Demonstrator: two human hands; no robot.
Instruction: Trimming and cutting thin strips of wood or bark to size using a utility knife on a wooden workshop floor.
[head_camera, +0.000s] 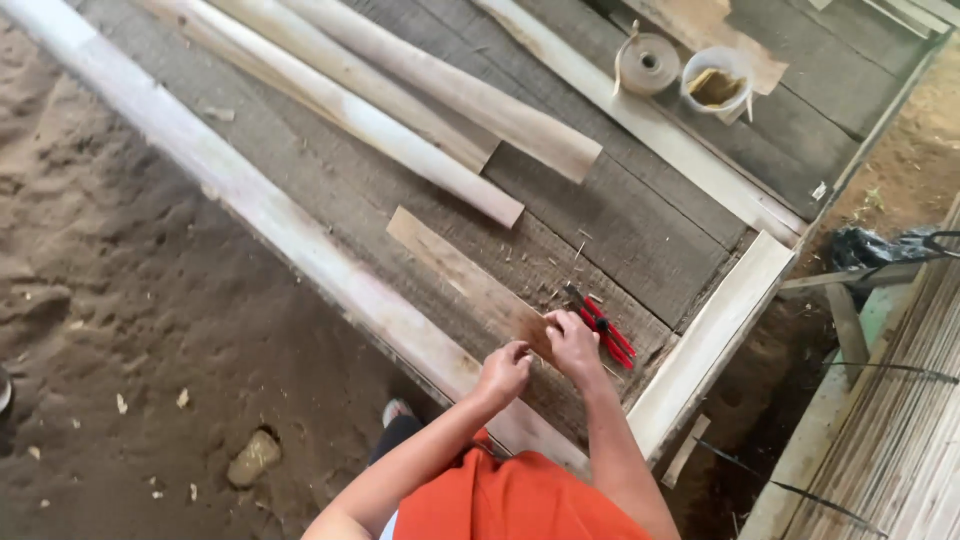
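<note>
Both my forearms reach forward from my orange shirt (510, 500) to the near edge of the wooden platform (640, 230). My left hand (503, 372) is curled, fingertips pinched together; I cannot tell if something small is between them. My right hand (572, 343) bends at the wrist and its fingers press on the near end of a thin flat wood strip (465, 280). Just beside this hand lie pliers with red handles (603, 327). Farther, long pale poles (400, 110) lie across the grey boards. At the far corner stand a tape roll (647, 62) and a white cup (716, 85). Left of the platform is sandy ground (120, 340).
</note>
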